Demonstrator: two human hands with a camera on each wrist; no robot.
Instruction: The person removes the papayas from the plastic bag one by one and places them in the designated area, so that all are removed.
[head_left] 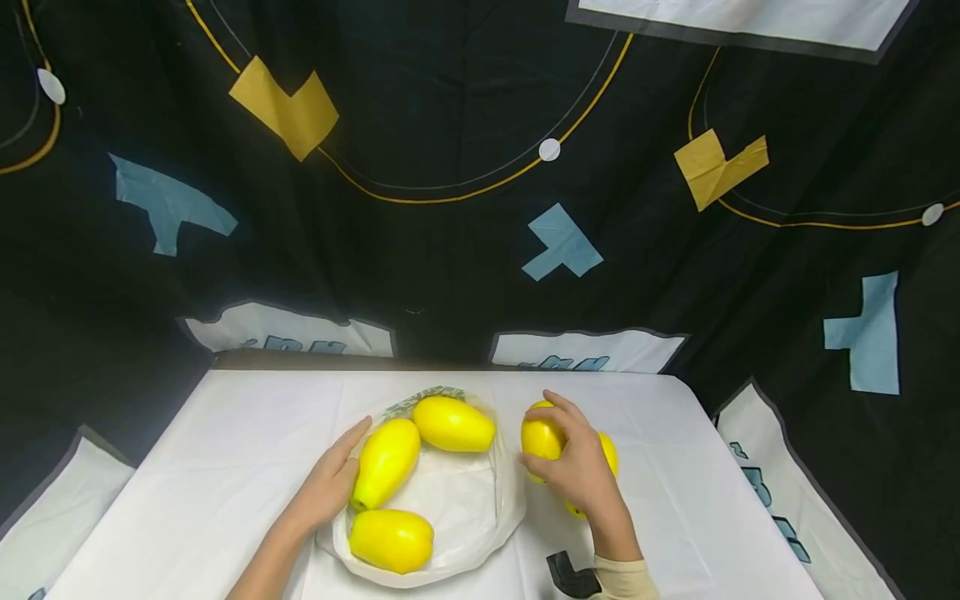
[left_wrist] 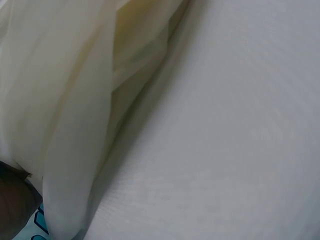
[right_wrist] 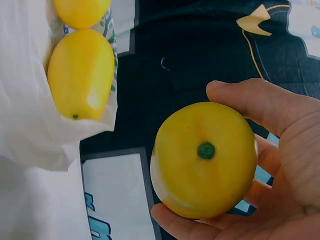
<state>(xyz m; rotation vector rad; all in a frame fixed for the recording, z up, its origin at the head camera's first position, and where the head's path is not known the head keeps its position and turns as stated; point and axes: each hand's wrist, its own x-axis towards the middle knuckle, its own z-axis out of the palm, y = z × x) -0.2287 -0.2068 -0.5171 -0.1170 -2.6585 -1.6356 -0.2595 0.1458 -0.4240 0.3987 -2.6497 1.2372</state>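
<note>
In the head view a white plastic bag point(head_left: 457, 500) lies open on the table with three yellow mangoes in it: an upper mango point(head_left: 453, 423), a left mango point(head_left: 387, 462) and a lower mango point(head_left: 392, 540). My left hand point(head_left: 330, 479) holds the bag's left rim beside the left mango; its grip is partly hidden. The bag's folds point(left_wrist: 75, 110) fill the left of the left wrist view. Right of the bag, my right hand point(head_left: 573, 458) grips another mango point(right_wrist: 200, 165) between thumb and fingers, its green stem end showing. Partly behind that hand is more yellow fruit point(head_left: 609, 454).
A white cloth covers the table point(head_left: 675, 517). Near its front edge lies a small black piece point(head_left: 572, 575) beside the right sleeve point(head_left: 626, 579). A dark patterned curtain point(head_left: 450, 275) hangs behind the table's far edge.
</note>
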